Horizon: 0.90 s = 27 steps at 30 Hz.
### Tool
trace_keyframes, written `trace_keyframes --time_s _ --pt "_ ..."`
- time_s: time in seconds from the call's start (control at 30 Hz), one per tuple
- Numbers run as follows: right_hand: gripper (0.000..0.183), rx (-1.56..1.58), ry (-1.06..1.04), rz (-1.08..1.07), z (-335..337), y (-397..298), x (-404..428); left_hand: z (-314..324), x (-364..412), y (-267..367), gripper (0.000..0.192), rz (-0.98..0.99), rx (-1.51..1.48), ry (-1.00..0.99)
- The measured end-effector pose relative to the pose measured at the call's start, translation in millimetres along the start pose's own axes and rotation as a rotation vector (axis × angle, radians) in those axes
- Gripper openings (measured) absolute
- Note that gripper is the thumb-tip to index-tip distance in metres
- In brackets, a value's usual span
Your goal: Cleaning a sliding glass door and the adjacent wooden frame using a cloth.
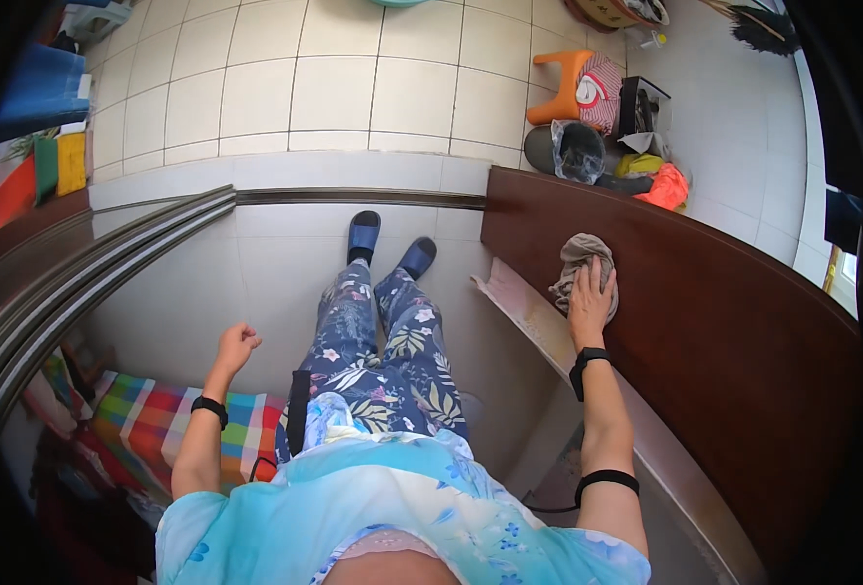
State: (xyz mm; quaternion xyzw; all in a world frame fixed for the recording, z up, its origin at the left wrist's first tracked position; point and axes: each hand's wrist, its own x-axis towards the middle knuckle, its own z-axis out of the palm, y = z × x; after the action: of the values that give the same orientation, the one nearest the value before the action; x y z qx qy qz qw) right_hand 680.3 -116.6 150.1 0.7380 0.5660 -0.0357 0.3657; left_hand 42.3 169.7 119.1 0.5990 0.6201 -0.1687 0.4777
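Observation:
My right hand [590, 296] presses a crumpled grey-brown cloth [577, 256] against a dark red-brown wooden panel [694, 307]. The fingers lie spread over the cloth, and part of it bulges out beyond the fingertips. My left hand [237, 346] hangs in the air at the left of my legs, its fingers loosely curled with nothing visible in them. Below that hand lies a multicoloured checked fabric [175, 417]. Black bands circle both wrists.
A pale ledge [526, 307] runs along the panel's near side. Sliding-door tracks [358, 197] cross the floor ahead. Beyond the panel are an orange stool [566, 88], a plastic-lined bin [577, 150] and an open box [643, 106]. Metal door frames [110, 270] stand at left.

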Motion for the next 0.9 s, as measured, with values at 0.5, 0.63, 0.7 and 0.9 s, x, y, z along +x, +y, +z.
trace_keyframes --time_s 0.5,0.63,0.7,0.9 --pt "0.040 0.056 -0.102 -0.126 11.1 -39.8 131.3 32.7 -22.7 89.8 0.024 -0.079 -0.236 -0.043" --pt "0.033 0.099 -0.082 -0.159 -8.5 -42.5 138.5 36.7 -20.9 91.1 0.024 -0.109 -0.247 -0.083" --pt "0.031 0.099 -0.022 -0.188 -18.7 -35.6 136.0 40.9 -10.2 93.9 0.024 -0.120 -0.250 -0.108" --pt "0.031 0.080 0.109 -0.022 -67.8 15.4 119.6 43.7 44.2 116.5 0.025 -0.008 -0.267 -0.117"
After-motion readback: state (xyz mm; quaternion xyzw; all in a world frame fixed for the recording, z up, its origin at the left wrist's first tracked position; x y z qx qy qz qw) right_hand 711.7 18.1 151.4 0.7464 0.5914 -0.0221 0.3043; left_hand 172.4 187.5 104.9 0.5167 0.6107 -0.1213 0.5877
